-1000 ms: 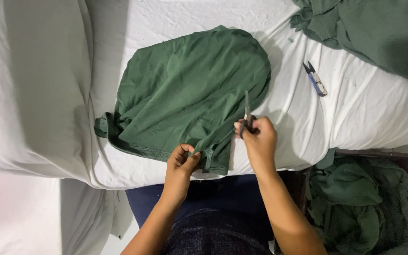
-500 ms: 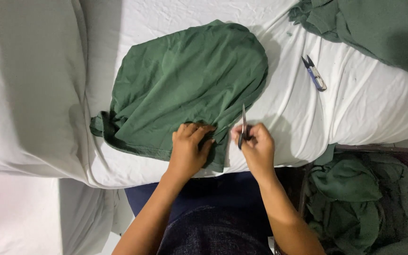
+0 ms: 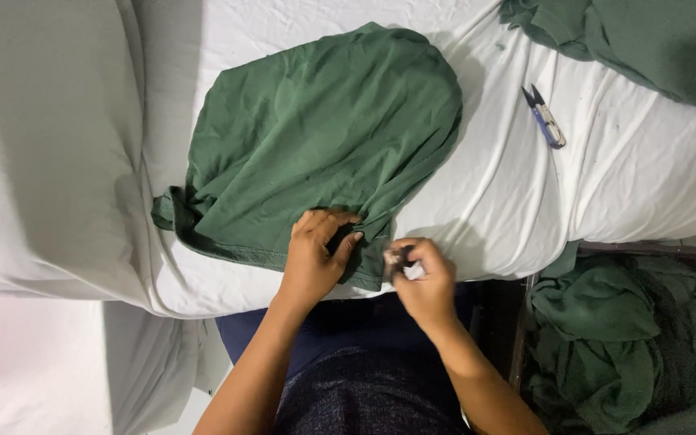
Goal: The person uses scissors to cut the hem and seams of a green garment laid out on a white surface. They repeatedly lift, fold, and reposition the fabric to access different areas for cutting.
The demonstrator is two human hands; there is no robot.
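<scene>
A single head-worn camera looks almost straight down from close above the person's lap onto a white-sheeted bed [image 3: 485, 193]. Both forearms enter from the bottom edge. Beyond the fingers [image 3: 328, 225] the bed fills the view; below them lies the lap. No second view overlaps.

My left hand [image 3: 316, 258] moved from pinching the hem to pressing flat on the green garment [image 3: 324, 137]. My right hand [image 3: 422, 278] dropped off the cloth toward the bed edge; the small tool [image 3: 396, 258] no longer sticks up, now tucked in fingertips.
</scene>
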